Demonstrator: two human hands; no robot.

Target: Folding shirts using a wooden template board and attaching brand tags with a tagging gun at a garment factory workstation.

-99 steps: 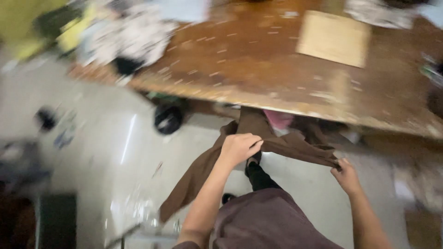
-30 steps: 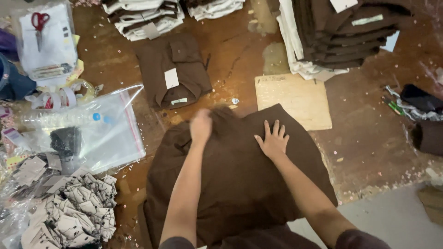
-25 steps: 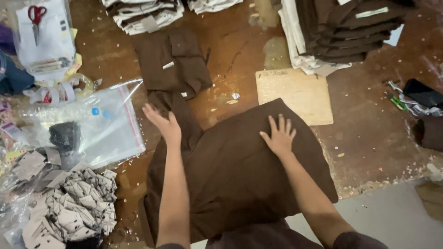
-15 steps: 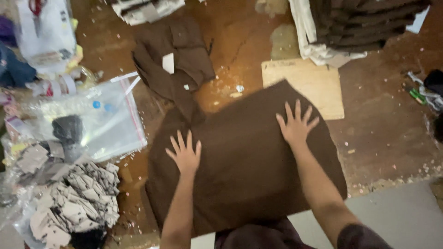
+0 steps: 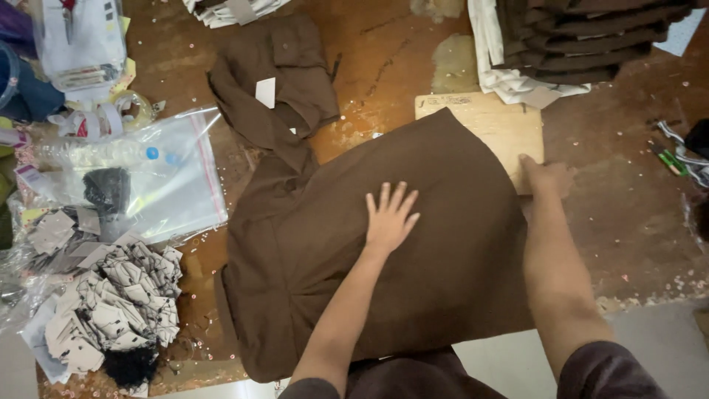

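Note:
A large brown garment (image 5: 354,251) lies spread flat on the worn wooden table (image 5: 620,214). My left hand (image 5: 389,216) rests palm down on its middle, fingers apart. My right hand (image 5: 545,176) has its fingers curled at the near edge of a flat cardboard board (image 5: 495,129), just past the garment's right edge; whether it grips the board is unclear. A second brown garment (image 5: 277,81) with a white tag lies crumpled beyond the first, touching its upper left corner.
A stack of folded brown garments (image 5: 583,37) sits at the back right. A clear plastic bag (image 5: 162,177) and a heap of printed paper tags (image 5: 111,310) lie at the left. Small items (image 5: 676,151) lie at the right edge; the floor (image 5: 657,347) shows below.
Both hands moved right: the left slid from the garment's left side to its middle, and the right left the garment's upper right and went to the cardboard board.

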